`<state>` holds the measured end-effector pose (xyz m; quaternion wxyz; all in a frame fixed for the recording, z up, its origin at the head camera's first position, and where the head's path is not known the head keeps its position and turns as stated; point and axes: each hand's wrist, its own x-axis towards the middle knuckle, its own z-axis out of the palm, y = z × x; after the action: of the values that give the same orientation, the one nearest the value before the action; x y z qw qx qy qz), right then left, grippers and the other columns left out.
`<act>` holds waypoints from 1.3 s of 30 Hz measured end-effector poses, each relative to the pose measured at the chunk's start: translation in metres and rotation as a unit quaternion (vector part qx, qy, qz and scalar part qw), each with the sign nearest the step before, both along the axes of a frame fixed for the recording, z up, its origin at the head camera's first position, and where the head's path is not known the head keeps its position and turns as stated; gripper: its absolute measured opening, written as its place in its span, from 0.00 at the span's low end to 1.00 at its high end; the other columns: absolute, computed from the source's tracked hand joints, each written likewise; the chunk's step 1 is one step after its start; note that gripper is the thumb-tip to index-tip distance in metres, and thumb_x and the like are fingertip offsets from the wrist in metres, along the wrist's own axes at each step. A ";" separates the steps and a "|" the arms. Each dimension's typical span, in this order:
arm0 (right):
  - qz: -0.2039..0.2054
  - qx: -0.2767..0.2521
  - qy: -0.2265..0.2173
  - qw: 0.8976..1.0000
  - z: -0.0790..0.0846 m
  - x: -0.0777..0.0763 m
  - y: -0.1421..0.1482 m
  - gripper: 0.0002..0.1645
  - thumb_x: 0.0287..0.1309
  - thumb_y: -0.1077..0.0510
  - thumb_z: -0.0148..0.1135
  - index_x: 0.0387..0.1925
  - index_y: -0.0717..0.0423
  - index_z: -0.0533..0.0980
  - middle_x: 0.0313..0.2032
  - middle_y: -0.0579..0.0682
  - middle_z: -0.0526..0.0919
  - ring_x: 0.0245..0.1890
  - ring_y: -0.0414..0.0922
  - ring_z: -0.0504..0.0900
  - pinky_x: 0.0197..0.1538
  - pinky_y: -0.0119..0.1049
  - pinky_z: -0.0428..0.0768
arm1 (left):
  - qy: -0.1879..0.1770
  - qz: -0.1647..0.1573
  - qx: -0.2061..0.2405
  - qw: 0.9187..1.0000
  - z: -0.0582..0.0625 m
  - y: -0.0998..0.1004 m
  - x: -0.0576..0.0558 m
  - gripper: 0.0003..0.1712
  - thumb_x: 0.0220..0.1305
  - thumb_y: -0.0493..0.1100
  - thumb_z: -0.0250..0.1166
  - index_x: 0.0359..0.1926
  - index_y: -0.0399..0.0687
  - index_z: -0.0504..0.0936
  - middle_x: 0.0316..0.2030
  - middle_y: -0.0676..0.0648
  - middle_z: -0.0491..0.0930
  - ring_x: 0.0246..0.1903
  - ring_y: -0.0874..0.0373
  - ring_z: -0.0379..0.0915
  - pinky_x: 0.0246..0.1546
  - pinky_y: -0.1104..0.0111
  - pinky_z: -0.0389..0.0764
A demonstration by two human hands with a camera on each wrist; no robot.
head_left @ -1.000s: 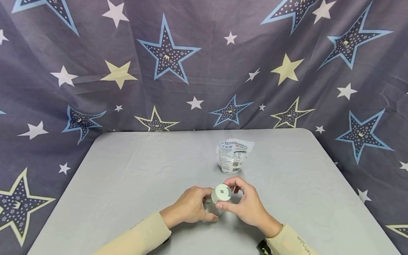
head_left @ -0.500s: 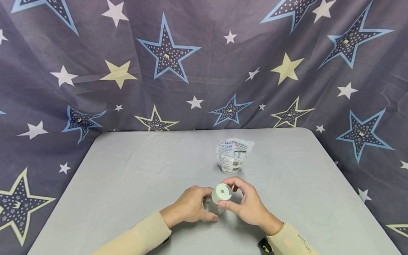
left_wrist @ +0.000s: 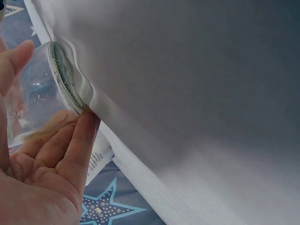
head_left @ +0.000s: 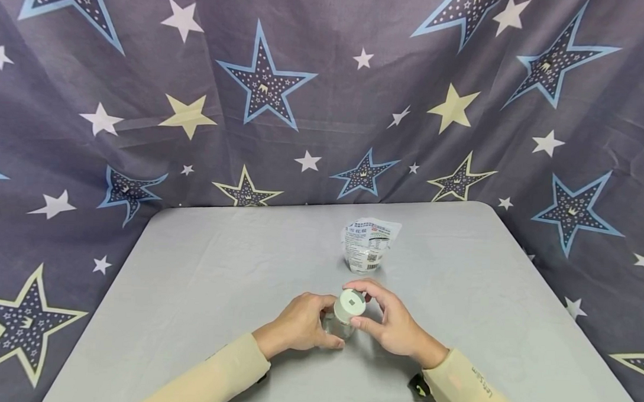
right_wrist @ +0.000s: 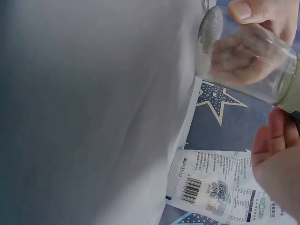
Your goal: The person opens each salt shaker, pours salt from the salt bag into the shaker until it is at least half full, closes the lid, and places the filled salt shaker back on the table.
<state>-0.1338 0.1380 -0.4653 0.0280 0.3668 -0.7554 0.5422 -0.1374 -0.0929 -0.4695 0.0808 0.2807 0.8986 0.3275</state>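
Observation:
A clear glass jar (head_left: 335,328) with a pale green lid (head_left: 349,305) stands on the table in front of me. My left hand (head_left: 300,322) grips the jar's body from the left, thumb in front and fingers around the far side. The fingers and thumb of my right hand (head_left: 393,323) hold the lid's rim from the right. In the right wrist view, the glass (right_wrist: 248,56) looks empty, and the left fingers show through it. The left wrist view shows the jar's base (left_wrist: 65,77) close to the tabletop. A small square mark shows on the lid's top.
A white printed pouch (head_left: 368,247) stands upright behind the jar, with Chinese text and a barcode. The grey-covered table (head_left: 234,269) stretches around the hands. Behind it and at its sides hangs a dark curtain (head_left: 325,106) with a star pattern.
My right fingertips have shifted left along the lid's far edge, and the thumb right along its near edge. The lid's mark has turned slightly counterclockwise. The left hand and pouch stay put.

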 end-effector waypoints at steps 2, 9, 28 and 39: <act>-0.007 -0.001 0.005 1.000 -0.001 0.000 0.000 0.36 0.55 0.62 0.77 0.64 0.58 0.74 0.55 0.50 0.81 0.51 0.44 0.78 0.55 0.43 0.75 | 0.001 0.001 -0.004 1.000 0.000 0.000 0.000 0.28 0.42 0.54 0.86 0.46 0.59 0.86 0.33 0.61 0.84 0.30 0.65 0.75 0.34 0.70 0.73; -0.068 -0.005 0.013 0.998 -0.004 0.001 -0.005 0.41 0.38 0.53 0.88 0.56 0.52 0.77 0.46 0.44 0.84 0.43 0.43 0.77 0.47 0.45 0.73 | -0.002 0.005 -0.009 1.000 -0.001 0.001 0.000 0.29 0.42 0.56 0.85 0.46 0.61 0.86 0.33 0.67 0.82 0.31 0.67 0.73 0.36 0.70 0.74; -0.107 -0.006 0.012 0.994 0.003 0.004 -0.013 0.32 0.38 0.67 0.84 0.49 0.59 0.79 0.42 0.50 0.84 0.39 0.46 0.78 0.45 0.45 0.74 | -0.004 0.000 -0.007 1.000 0.003 -0.002 -0.002 0.26 0.43 0.55 0.85 0.45 0.60 0.85 0.33 0.62 0.84 0.31 0.66 0.72 0.36 0.69 0.72; -0.027 0.013 -0.006 1.000 0.004 0.002 -0.005 0.34 0.55 0.62 0.76 0.64 0.52 0.76 0.59 0.47 0.80 0.56 0.45 0.77 0.53 0.40 0.74 | -0.010 0.000 -0.008 1.000 0.003 -0.002 -0.002 0.30 0.43 0.55 0.86 0.48 0.58 0.86 0.37 0.60 0.85 0.34 0.65 0.74 0.37 0.69 0.74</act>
<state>-0.1319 0.1329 -0.4614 0.0337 0.3436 -0.7723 0.5333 -0.1393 -0.0948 -0.4665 0.0923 0.2767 0.9004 0.3228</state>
